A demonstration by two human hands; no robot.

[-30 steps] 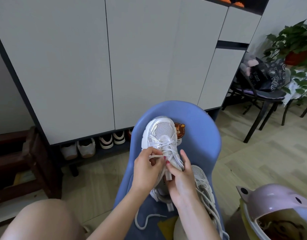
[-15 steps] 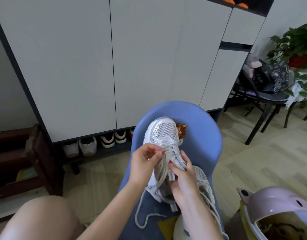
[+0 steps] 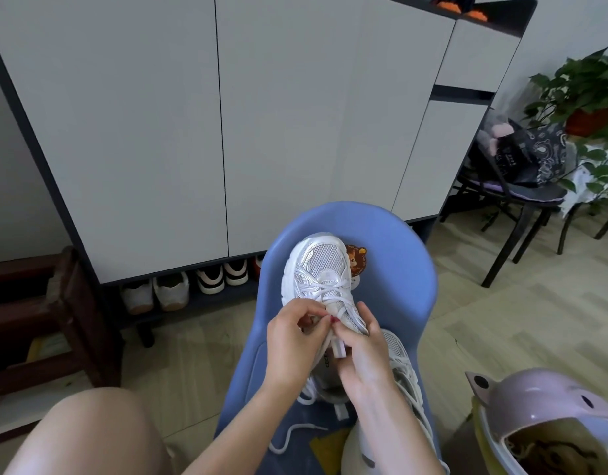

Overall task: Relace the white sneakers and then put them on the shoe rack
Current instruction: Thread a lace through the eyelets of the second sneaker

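Observation:
A white mesh sneaker (image 3: 321,269) lies toe-away on the blue chair (image 3: 395,269), its lace crossed through the lower eyelets. My left hand (image 3: 292,341) pinches the white lace (image 3: 325,342) at the shoe's left eyelets. Beside it, my right hand (image 3: 362,351) grips the sneaker's tongue and right side, thumb meeting the left fingers. A loose lace end (image 3: 289,437) trails over the seat. The second white sneaker (image 3: 403,368) lies behind my right hand, mostly hidden by my forearm.
The shoe rack shelf (image 3: 193,303) under the white cabinet (image 3: 158,132) holds several shoes. A dark wooden stool (image 3: 55,320) stands left. A black chair with a bag (image 3: 525,166), a plant (image 3: 584,90) and a pink helmet (image 3: 549,413) are right. My bare knee (image 3: 90,437) is lower left.
My left hand's fingers have closed in on the lace and met my right thumb at the eyelets. The sneaker stays in place.

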